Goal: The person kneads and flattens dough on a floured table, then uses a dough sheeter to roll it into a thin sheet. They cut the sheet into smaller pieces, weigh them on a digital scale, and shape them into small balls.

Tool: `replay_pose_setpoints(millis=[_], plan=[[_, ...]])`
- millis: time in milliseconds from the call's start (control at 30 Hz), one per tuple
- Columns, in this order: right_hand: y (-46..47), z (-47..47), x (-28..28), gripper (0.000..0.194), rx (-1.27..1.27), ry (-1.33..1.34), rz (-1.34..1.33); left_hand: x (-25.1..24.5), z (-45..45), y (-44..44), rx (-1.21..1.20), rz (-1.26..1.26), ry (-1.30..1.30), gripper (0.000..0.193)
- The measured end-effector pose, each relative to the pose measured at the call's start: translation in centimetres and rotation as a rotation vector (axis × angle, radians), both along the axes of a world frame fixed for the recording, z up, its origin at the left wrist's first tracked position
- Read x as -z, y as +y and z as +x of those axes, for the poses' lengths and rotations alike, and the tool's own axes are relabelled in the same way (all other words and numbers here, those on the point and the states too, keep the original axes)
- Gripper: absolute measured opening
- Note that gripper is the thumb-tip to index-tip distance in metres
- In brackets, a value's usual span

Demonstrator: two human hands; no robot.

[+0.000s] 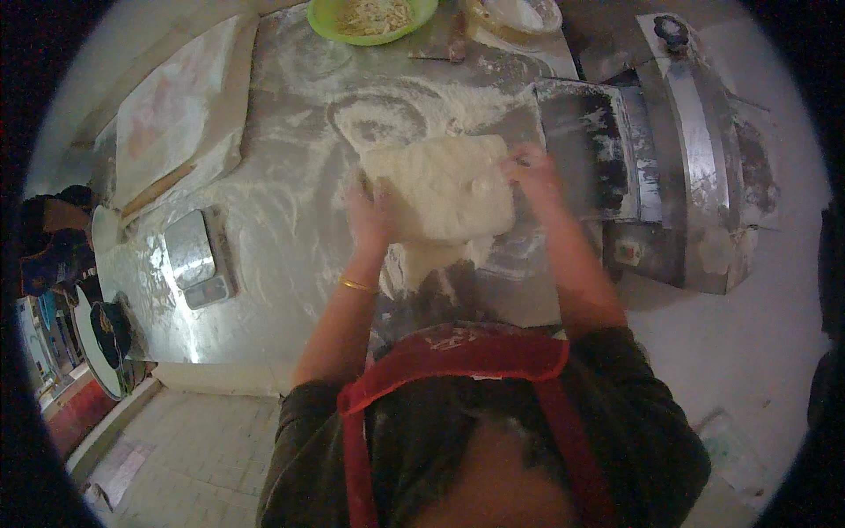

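Observation:
A thick, pale slab of dough (442, 191), roughly rectangular and coated in flour, lies before me over the steel worktop (284, 264). My left hand (371, 214) grips its left edge, with the thumb at the near side and the fingers partly hidden. At the upper right edge, my right hand (533, 173) has its curled fingers on the dough; they are slightly blurred. Loose flour (422, 102) is spread in swirls beyond the slab, and more lies under its near edge.
Right of the dough stands a steel machine (693, 152) with a flour-dusted dark plate (584, 148). A digital scale (198, 257) sits at left, below a floury cloth or sheet (178, 99). At the far edge are a green bowl (323, 23) of pale pieces and a round tub (551, 16).

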State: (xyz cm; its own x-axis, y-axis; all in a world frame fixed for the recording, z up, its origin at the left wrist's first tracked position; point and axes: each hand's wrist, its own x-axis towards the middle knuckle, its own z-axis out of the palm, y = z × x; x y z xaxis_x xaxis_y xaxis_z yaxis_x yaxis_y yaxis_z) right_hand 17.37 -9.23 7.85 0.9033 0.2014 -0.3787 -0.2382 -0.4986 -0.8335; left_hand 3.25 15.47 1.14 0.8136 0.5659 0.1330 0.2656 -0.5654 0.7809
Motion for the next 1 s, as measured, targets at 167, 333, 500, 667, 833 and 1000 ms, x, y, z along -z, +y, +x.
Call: replay_pose_setpoints(millis=[167,333,500,667,833,1000], plan=[[-1.6,-1.4,3.7,0.057,0.054,-0.132,-0.215,-2.6,-0.2,2.2,-0.108,-0.777,0.245,0.053],[-0.2,-2.3,3.0,0.064,0.169,0.339,0.032,-5.8,-0.6,3.6,0.302,-1.062,0.302,0.062],[0.5,-4.8,0.8,0.074,0.041,0.255,0.066,-5.0,-3.2,1.8,0.391,-0.832,0.237,0.060],[1.5,-8.1,-1.7,0.077,0.081,0.245,0.195,-4.8,-3.3,0.2,0.151,-1.292,0.046,0.057],[1.1,-9.0,-4.2,0.080,0.405,0.338,0.321,-9.0,-3.8,-0.9,0.135,-1.367,-0.008,0.049],[-1.6,-8.2,-7.9,0.073,0.381,0.078,0.425,-15.7,-2.0,-4.6,0.242,-1.202,-0.171,0.052]])
